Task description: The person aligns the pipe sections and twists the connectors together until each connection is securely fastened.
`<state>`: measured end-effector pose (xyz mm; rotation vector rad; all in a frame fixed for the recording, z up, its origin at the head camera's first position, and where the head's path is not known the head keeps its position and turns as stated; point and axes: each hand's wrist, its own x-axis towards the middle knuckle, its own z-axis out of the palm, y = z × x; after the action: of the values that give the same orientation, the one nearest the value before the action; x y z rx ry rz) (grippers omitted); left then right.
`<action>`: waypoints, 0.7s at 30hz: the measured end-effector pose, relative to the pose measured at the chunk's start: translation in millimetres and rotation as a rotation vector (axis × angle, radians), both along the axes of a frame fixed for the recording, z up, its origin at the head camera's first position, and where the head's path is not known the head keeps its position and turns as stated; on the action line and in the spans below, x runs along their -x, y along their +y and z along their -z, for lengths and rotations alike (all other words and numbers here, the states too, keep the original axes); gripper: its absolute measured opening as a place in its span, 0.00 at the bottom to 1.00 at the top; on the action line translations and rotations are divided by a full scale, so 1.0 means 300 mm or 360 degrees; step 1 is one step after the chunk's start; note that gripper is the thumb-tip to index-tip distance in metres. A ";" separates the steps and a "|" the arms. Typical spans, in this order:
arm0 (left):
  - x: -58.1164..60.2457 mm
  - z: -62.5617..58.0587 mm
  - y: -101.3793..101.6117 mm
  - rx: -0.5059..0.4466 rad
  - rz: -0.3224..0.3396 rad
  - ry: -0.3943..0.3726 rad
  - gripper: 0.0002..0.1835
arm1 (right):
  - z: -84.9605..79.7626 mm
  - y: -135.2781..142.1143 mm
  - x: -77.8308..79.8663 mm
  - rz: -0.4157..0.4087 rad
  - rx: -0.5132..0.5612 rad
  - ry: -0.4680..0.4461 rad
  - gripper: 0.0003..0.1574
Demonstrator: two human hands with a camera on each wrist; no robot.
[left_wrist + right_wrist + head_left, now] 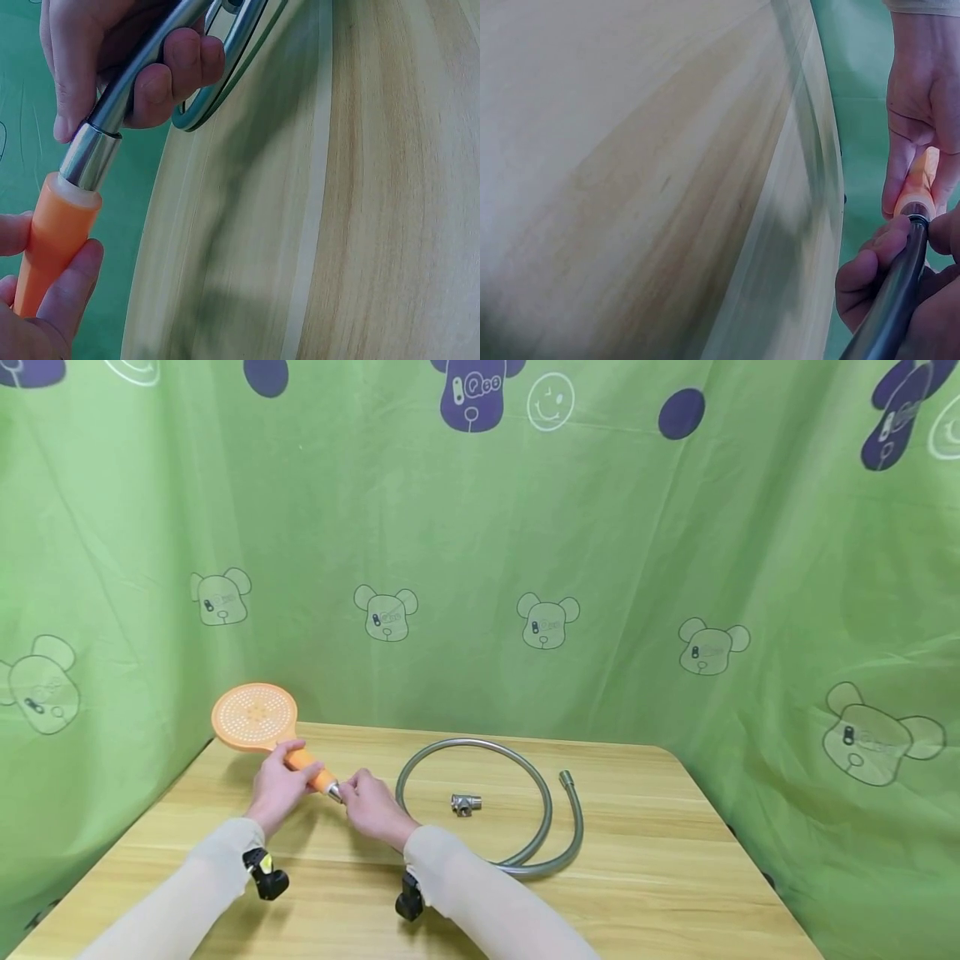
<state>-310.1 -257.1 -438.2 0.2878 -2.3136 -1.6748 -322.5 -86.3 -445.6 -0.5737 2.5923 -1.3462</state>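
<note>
My left hand (277,787) grips the handle of an orange shower head (255,714), its round perforated face turned up, above the table's far left. In the left wrist view, a silver collar (90,157) sits against the handle's pale end. A shiny grey shower hose (120,101) runs from that collar through the curled fingers of my right hand (377,808). The right wrist view shows hose and handle in line at the joint; whether they are threaded together I cannot tell. Farther right, the hose loops across the table.
Inside the hose loop lies a small metal T-shaped fitting (464,804). The hose's free end (566,778) points toward the back of the wooden table (660,860). A green patterned curtain (465,527) surrounds the table at the back and sides.
</note>
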 end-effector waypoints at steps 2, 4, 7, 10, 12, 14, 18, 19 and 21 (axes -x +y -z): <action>0.000 -0.002 0.002 0.0007 0.0002 -0.0002 0.33 | -0.001 0.000 0.001 0.0011 -0.0002 0.0010 0.15; -0.002 -0.005 0.005 0.0013 0.0006 -0.0005 0.33 | -0.003 0.003 0.002 0.0010 -0.0011 0.0026 0.20; -0.003 -0.010 0.007 0.0013 0.0011 -0.0004 0.32 | -0.004 0.006 0.001 -0.0007 -0.0031 0.0044 0.28; -0.004 -0.013 0.009 -0.0004 0.0012 -0.0007 0.32 | -0.004 0.009 -0.001 -0.0035 -0.0037 0.0057 0.30; -0.003 -0.012 0.008 -0.0014 0.0016 -0.0011 0.32 | -0.002 0.009 -0.004 -0.0034 -0.0020 0.0054 0.25; -0.003 -0.010 0.008 -0.0016 0.0014 -0.0016 0.32 | -0.001 0.009 -0.005 -0.0027 0.0010 0.0044 0.20; -0.002 -0.009 0.008 -0.0010 0.0014 -0.0012 0.32 | 0.004 0.008 -0.002 0.0005 0.0023 0.0035 0.17; -0.002 -0.010 0.008 -0.0007 0.0014 -0.0009 0.32 | 0.005 0.007 -0.001 0.0009 0.0012 0.0041 0.16; -0.002 -0.010 0.008 -0.0001 0.0012 -0.0001 0.32 | 0.004 0.005 0.000 0.0015 -0.0026 0.0057 0.16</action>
<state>-309.4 -254.6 -435.2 0.2800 -2.3175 -1.6797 -322.6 -84.8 -446.7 -0.5892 2.6347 -1.3284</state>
